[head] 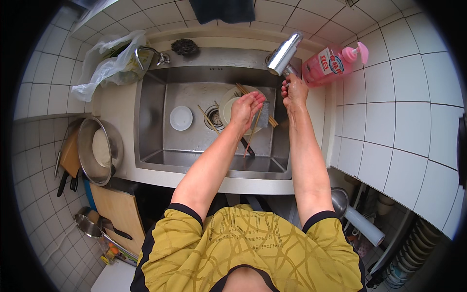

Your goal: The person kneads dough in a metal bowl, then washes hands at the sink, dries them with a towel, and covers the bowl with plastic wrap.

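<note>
In the steel sink lie stacked pale plates, wooden chopsticks, a small white dish near the drain, a grey scouring pad and a utensil with a black handle. Over the plates is my left hand, palm turned up, fingers slightly curled and held together, nothing seen in it. My right hand is at the chrome faucet on the right rear of the sink, its fingers around the lower part. Whether the faucet runs cannot be told.
Right of the faucet stands a pink pump bottle. A second tap, dark scourer and plastic bag with greens are at the back left. A steel bowl holding something pale and a knife block stand left.
</note>
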Demonstrator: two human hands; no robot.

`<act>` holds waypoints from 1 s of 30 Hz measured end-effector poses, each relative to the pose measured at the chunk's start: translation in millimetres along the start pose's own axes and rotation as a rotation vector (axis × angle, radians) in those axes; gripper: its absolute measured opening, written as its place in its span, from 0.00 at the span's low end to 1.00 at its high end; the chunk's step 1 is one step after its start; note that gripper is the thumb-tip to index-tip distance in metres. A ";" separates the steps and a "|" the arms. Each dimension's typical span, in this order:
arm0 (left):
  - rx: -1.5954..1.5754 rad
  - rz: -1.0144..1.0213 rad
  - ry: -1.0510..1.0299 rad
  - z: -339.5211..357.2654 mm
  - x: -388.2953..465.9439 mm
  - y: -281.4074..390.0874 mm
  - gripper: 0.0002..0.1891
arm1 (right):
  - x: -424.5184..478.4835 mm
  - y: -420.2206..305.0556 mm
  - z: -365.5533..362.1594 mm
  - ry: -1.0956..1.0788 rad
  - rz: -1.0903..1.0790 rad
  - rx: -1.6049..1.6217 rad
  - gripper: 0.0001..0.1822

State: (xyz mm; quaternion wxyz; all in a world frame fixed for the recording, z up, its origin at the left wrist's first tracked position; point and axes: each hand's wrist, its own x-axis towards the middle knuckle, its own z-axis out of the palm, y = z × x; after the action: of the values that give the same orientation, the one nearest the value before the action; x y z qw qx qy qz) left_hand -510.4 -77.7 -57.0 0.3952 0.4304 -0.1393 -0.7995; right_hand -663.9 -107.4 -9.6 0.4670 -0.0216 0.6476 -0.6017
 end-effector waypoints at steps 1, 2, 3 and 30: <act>-0.001 0.002 -0.003 1.7 1.8 0.0 0.16 | 1.0 0.8 -1.2 -0.006 -0.002 0.007 0.05; 0.001 0.003 -0.003 3.0 3.2 0.0 0.16 | 2.4 2.2 -2.3 -0.012 -0.004 0.015 0.05; 0.002 0.005 -0.004 4.1 5.0 0.2 0.16 | 2.9 2.2 -2.4 -0.020 -0.007 0.022 0.05; 0.522 0.251 -0.045 9.4 5.9 -20.0 0.10 | -4.2 95.1 8.2 -0.419 0.150 0.164 0.11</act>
State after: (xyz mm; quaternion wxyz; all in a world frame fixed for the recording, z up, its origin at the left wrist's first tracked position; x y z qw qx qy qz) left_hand -530.1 -70.3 -66.1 0.3637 0.4793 -0.4012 -0.6907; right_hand -605.6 -85.0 -81.9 0.6347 -0.0597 0.4855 -0.5982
